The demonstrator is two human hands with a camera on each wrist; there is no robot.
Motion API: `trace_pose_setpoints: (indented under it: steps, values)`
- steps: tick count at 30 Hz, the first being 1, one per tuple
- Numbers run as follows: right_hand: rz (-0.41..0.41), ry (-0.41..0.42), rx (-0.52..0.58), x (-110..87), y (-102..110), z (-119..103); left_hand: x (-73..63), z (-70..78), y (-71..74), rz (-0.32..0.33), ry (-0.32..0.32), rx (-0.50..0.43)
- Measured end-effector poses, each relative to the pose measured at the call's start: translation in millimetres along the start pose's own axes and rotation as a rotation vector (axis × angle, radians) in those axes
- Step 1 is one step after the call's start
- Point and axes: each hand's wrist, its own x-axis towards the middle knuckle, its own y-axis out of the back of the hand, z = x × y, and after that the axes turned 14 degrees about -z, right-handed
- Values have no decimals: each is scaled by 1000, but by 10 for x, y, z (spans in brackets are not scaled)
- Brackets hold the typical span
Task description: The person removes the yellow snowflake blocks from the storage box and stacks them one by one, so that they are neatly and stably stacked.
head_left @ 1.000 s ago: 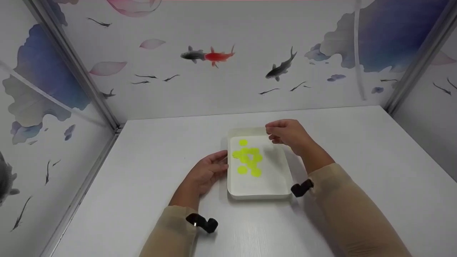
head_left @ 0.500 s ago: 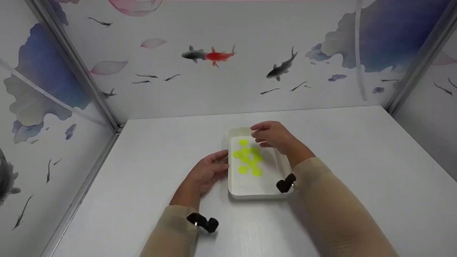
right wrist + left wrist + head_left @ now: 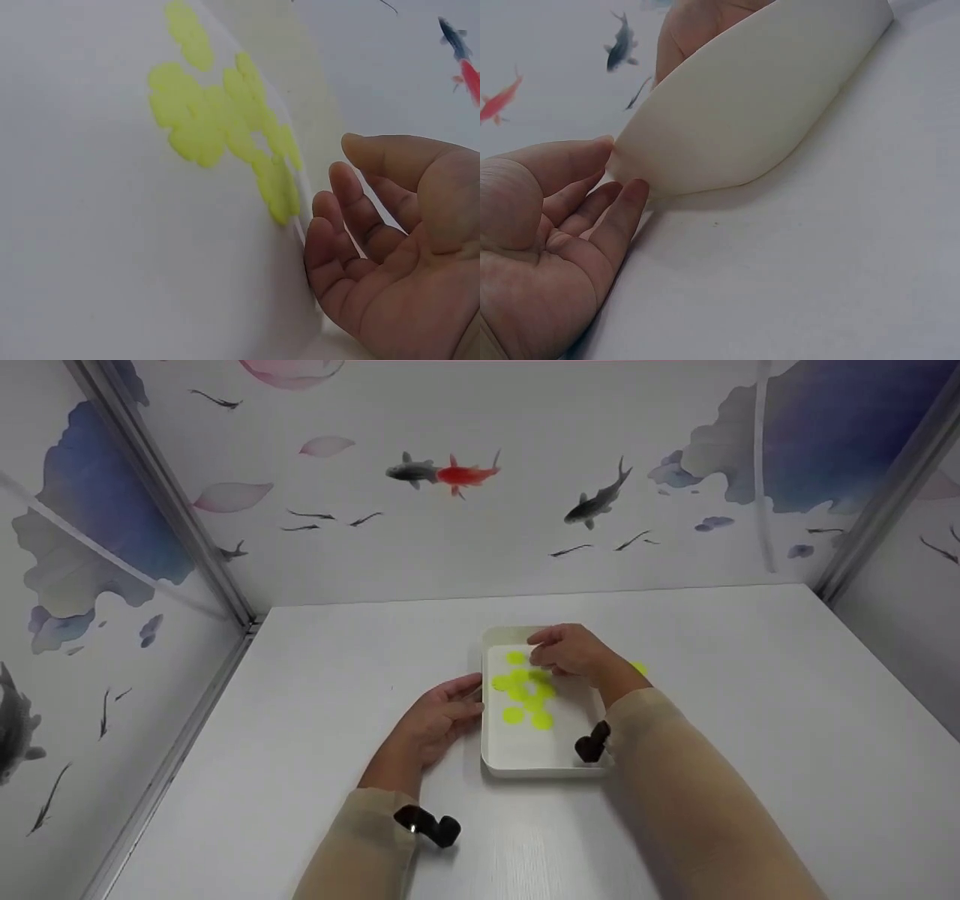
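A shallow white tray (image 3: pixel 540 750) lies on the white table. Several bright yellow flat round pieces (image 3: pixel 517 686) cluster in its left half, some overlapping. My left hand (image 3: pixel 435 724) rests at the tray's left wall, fingertips touching it; in the left wrist view, the fingers of the left hand (image 3: pixel 562 232) meet the wall near its end without wrapping around it. Over the tray's far right part hovers my right hand (image 3: pixel 574 651), its fingers loosely bent. From the right wrist view, nothing shows between the fingers of the right hand (image 3: pixel 397 247).
One more yellow round piece (image 3: pixel 638 668) lies right of the tray, partly hidden by the right wrist. The white table (image 3: pixel 337 660) is bordered by panels (image 3: pixel 480 547) printed with fish and petals. A black wrist camera (image 3: pixel 592 744) sits on the right cuff.
My right hand has moved left from the tray's far right corner to above its inside, then slightly down. A yellow piece behind the right wrist has come into view. The left hand stays put.
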Motion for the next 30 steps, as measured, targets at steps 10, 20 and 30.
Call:
trace_pose_setpoints:
  steps: [10,20,30]
  values:
    - [-27,-37,-139,60,4,23,-6,-12,-1,-1,-5,5]
    - [-66,-32,-234,83,45,68,1,-7,-12,8,-9,-18]
    - [-61,-24,-252,63,26,62,8,-13,-7,22,-1,-12]
